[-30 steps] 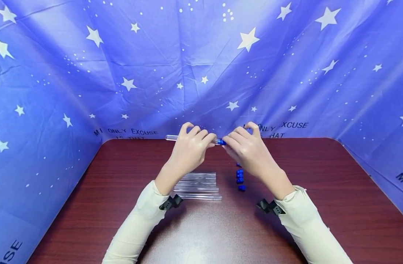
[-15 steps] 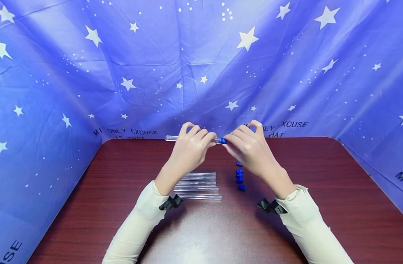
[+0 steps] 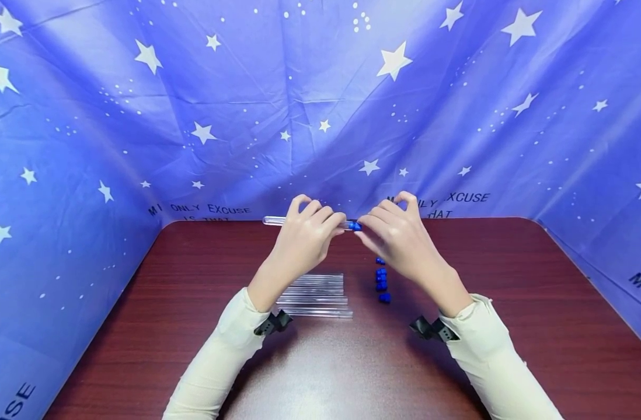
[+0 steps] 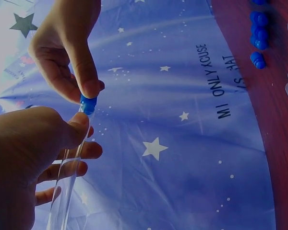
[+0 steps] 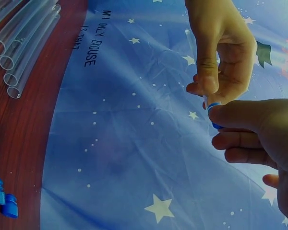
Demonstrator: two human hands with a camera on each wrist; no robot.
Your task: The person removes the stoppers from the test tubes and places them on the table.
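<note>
My left hand [image 3: 306, 238] holds a clear test tube [image 3: 273, 220] lengthwise above the table's far edge, its rounded end pointing left. In the left wrist view the thumb and fingers grip the tube [image 4: 67, 177] near its mouth. A blue stopper [image 4: 88, 104] sits at that mouth; how deep it goes is hard to tell. Thumb and forefinger of my right hand [image 3: 399, 233] pinch the stopper's outer end. The right wrist view shows the stopper [image 5: 214, 115] partly covered by the right thumb.
Several clear test tubes [image 3: 320, 301] lie side by side on the dark red table [image 3: 205, 262], below the left hand. Several blue stoppers [image 3: 381, 279] form a column to their right. A starry blue curtain [image 3: 247, 116] encloses the table at the back and sides.
My right hand has shifted slightly up and right, its fingers turned a little at the stopper, more of which shows. The left hand and tube have hardly moved.
</note>
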